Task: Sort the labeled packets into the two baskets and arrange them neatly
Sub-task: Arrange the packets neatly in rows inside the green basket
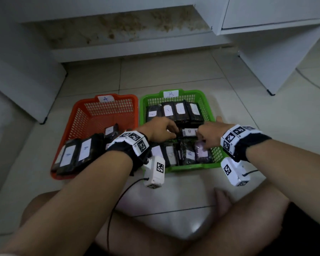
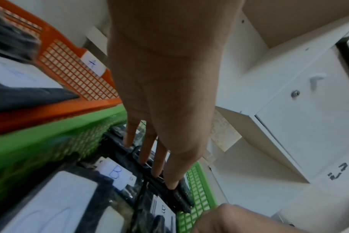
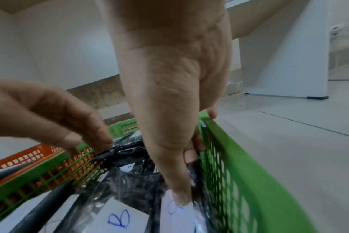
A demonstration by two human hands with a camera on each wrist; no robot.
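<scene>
An orange basket marked A and a green basket marked B stand side by side on the floor. Black packets with white labels lie in both: a few A packets at the orange basket's near left, rows in the green one. Both hands are inside the green basket. My left hand has straight fingers, whose tips rest on the edge of a B packet lying crosswise in the middle. My right hand points down, its index finger pressing a labeled packet beside the green wall.
White cabinet units stand behind and to the right, and a white panel slants at the left. A cable runs over the tiles at far right. My crossed legs are just in front of the baskets.
</scene>
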